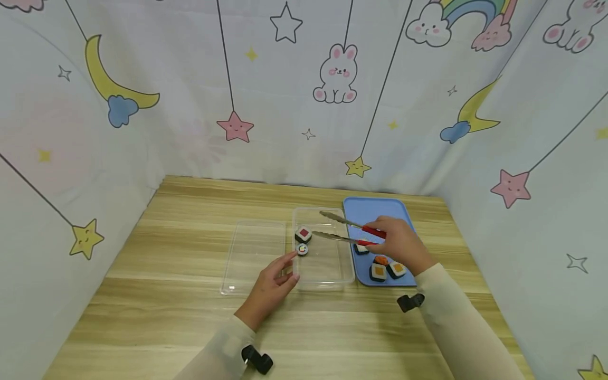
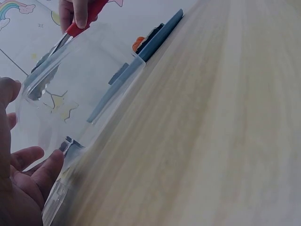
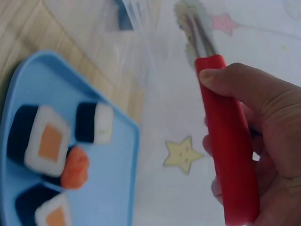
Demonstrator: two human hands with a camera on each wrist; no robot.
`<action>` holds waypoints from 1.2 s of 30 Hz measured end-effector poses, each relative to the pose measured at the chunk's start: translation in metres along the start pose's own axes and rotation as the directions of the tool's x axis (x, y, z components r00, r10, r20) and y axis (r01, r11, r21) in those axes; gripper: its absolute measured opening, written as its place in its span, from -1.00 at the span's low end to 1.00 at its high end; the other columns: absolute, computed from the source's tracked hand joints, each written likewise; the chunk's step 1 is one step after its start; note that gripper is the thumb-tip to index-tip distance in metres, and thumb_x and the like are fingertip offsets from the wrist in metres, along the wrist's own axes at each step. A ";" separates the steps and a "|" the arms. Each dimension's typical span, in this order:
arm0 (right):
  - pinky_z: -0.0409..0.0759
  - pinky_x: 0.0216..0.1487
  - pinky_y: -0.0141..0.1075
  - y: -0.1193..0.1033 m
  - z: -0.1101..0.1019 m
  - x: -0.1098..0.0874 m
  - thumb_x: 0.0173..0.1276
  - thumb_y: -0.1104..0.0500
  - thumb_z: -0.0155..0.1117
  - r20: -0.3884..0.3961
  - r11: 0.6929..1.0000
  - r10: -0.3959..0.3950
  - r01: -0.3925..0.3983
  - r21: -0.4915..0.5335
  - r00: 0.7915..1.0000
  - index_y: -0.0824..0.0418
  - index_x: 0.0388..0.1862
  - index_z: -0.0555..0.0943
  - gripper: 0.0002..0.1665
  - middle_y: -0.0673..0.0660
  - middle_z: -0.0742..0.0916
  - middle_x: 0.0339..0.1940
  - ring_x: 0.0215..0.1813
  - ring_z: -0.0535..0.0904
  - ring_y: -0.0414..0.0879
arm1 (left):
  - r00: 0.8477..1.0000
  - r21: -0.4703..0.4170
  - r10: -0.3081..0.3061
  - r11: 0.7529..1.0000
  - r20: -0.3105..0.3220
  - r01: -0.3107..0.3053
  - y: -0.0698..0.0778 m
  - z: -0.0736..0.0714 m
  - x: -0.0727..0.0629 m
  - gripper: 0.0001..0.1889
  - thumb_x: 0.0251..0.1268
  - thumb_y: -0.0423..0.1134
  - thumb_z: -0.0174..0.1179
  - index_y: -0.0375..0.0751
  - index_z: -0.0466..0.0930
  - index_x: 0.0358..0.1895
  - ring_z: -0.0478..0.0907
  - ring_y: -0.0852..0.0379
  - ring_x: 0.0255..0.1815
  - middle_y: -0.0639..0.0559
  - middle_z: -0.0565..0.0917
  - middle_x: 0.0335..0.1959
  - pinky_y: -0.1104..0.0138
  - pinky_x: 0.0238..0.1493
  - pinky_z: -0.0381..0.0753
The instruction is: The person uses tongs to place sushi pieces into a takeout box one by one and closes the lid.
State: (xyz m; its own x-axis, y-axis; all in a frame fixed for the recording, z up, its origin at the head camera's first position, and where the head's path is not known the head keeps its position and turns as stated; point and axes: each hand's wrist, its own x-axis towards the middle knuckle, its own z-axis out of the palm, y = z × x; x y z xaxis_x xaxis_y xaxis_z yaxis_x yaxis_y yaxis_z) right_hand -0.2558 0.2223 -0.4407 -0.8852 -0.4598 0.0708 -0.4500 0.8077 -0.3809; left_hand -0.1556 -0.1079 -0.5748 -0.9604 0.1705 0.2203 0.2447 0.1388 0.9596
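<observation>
My right hand [image 1: 396, 240] grips a pair of metal tongs [image 1: 339, 217] by their red handles [image 3: 228, 141]. The tong arms are spread, with nothing between their tips, over a clear plastic box [image 1: 328, 272]. Inside the box, along its left side, are a toy sushi roll with a red centre [image 1: 304, 235] and a smaller round roll [image 1: 302, 249]. My left hand [image 1: 269, 287] rests at the box's left wall, its fingers loosely extended against the outside. In the left wrist view, the fingertips [image 2: 51, 162] lie beside the clear wall.
To the right of the box, a blue tray [image 1: 375, 208] carries several toy sushi pieces, including an orange-topped one [image 3: 75, 169] and a roll with an orange centre [image 1: 378, 272]. A clear, shallow lid-like piece [image 1: 258, 253] lies left of the box. Patterned curtains [image 1: 285, 148] surround the wooden table.
</observation>
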 end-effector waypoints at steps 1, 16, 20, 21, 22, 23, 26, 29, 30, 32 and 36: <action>0.69 -0.18 -0.13 0.006 -0.002 -0.004 0.15 0.11 0.65 -0.028 1.000 0.012 -0.012 0.004 1.000 0.17 0.17 0.75 -0.43 0.04 0.73 -0.14 -0.18 0.61 0.01 | 1.000 -0.001 0.001 1.000 0.001 -0.001 0.000 0.000 0.000 -0.42 0.45 -0.34 0.32 -0.24 0.43 0.50 0.50 -0.27 0.38 -0.23 0.45 0.45 0.24 0.22 0.67; 0.78 -0.19 -0.05 0.075 -0.001 -0.068 0.19 0.11 0.63 -0.020 0.984 0.177 -0.176 0.039 0.984 0.31 0.17 0.71 -0.41 0.24 0.75 -0.03 -0.14 0.67 0.09 | 1.000 -0.002 -0.009 1.000 -0.004 0.009 -0.001 0.000 0.000 -0.41 0.45 -0.33 0.32 -0.22 0.43 0.50 0.50 -0.26 0.38 -0.27 0.45 0.44 0.27 0.22 0.67; 0.77 -0.21 -0.06 0.081 0.003 -0.075 0.16 0.12 0.65 0.002 0.980 0.198 -0.198 0.013 0.980 0.30 0.12 0.74 -0.44 0.22 0.76 -0.08 -0.19 0.65 0.03 | 1.000 0.003 -0.019 1.000 0.003 0.019 0.000 0.000 0.001 -0.42 0.45 -0.35 0.32 -0.23 0.43 0.50 0.50 -0.25 0.39 -0.27 0.45 0.44 0.29 0.23 0.66; 0.77 -0.22 -0.06 0.082 0.003 -0.076 0.15 0.12 0.66 0.009 0.979 0.204 -0.204 0.007 0.979 0.30 0.11 0.74 -0.44 0.22 0.76 -0.09 -0.20 0.65 0.02 | 1.000 0.003 -0.019 1.000 0.002 0.019 0.000 0.000 0.001 -0.42 0.45 -0.35 0.32 -0.24 0.43 0.50 0.50 -0.26 0.39 -0.27 0.45 0.44 0.29 0.23 0.66; 0.76 -0.22 -0.07 0.082 0.004 -0.076 0.15 0.12 0.66 0.014 0.978 0.210 -0.210 0.001 0.978 0.29 0.10 0.75 -0.45 0.21 0.76 -0.10 -0.21 0.64 0.01 | 1.000 0.001 -0.018 1.000 0.002 0.018 0.000 0.000 0.001 -0.42 0.45 -0.36 0.32 -0.24 0.43 0.49 0.50 -0.26 0.39 -0.27 0.45 0.43 0.29 0.23 0.66; 0.76 -0.22 -0.07 0.082 0.004 -0.075 0.14 0.12 0.66 0.021 0.977 0.215 -0.215 -0.002 0.976 0.29 0.09 0.75 -0.46 0.21 0.76 -0.11 -0.22 0.64 0.01 | 1.000 0.002 -0.017 1.000 0.001 0.017 0.001 0.000 0.001 -0.42 0.45 -0.36 0.32 -0.25 0.43 0.49 0.50 -0.26 0.38 -0.27 0.46 0.43 0.30 0.22 0.66; 0.76 -0.20 -0.08 0.082 0.005 -0.074 0.14 0.11 0.67 0.033 0.973 0.229 -0.229 -0.012 0.973 0.28 0.09 0.76 -0.46 0.20 0.77 -0.11 -0.22 0.64 -0.01 | 1.000 -0.003 -0.006 1.000 -0.001 0.006 0.000 0.000 0.001 -0.42 0.45 -0.37 0.31 -0.27 0.43 0.49 0.50 -0.29 0.38 -0.30 0.45 0.43 0.29 0.22 0.67; 0.75 -0.20 -0.07 0.081 0.005 -0.071 0.15 0.12 0.66 0.045 0.974 0.226 -0.226 -0.008 0.973 0.27 0.08 0.77 -0.48 0.19 0.78 -0.12 -0.21 0.65 -0.02 | 1.000 -0.005 0.009 1.000 -0.004 -0.009 0.000 0.001 0.000 -0.42 0.45 -0.36 0.31 -0.29 0.42 0.49 0.50 -0.32 0.37 -0.33 0.44 0.43 0.27 0.22 0.67; 0.75 -0.20 -0.08 0.081 0.005 -0.071 0.15 0.12 0.65 0.046 0.974 0.225 -0.225 -0.007 0.973 0.27 0.08 0.77 -0.49 0.19 0.78 -0.12 -0.21 0.65 -0.02 | 1.000 -0.005 0.012 1.000 -0.004 -0.012 0.000 0.001 0.000 -0.42 0.45 -0.35 0.32 -0.29 0.42 0.49 0.50 -0.32 0.37 -0.34 0.44 0.42 0.26 0.21 0.68; 0.75 -0.20 -0.09 0.081 0.005 -0.070 0.16 0.13 0.65 0.048 0.976 0.216 -0.216 -0.006 0.975 0.26 0.08 0.77 -0.50 0.17 0.78 -0.12 -0.21 0.65 -0.02 | 1.000 -0.004 0.017 1.000 -0.005 -0.017 0.000 0.001 0.000 -0.41 0.45 -0.35 0.32 -0.30 0.42 0.49 0.50 -0.33 0.36 -0.36 0.44 0.42 0.25 0.21 0.68; 0.74 -0.22 -0.10 0.080 0.005 -0.069 0.15 0.13 0.65 0.041 0.978 0.207 -0.206 -0.008 0.978 0.27 0.07 0.78 -0.50 0.16 0.78 -0.14 -0.23 0.64 -0.03 | 1.000 0.001 0.012 1.000 -0.003 -0.012 0.001 0.000 0.000 -0.41 0.45 -0.35 0.32 -0.29 0.42 0.49 0.50 -0.32 0.36 -0.35 0.44 0.42 0.24 0.22 0.68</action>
State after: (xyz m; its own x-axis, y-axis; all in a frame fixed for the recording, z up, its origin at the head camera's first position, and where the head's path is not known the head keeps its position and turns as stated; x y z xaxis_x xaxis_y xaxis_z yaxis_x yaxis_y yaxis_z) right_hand -0.2298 0.3170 -0.4813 -0.9535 -0.2977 -0.0472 -0.2586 0.8883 -0.3796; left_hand -0.1550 -0.1075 -0.5740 -0.9578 0.1697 0.2321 0.2563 0.1380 0.9567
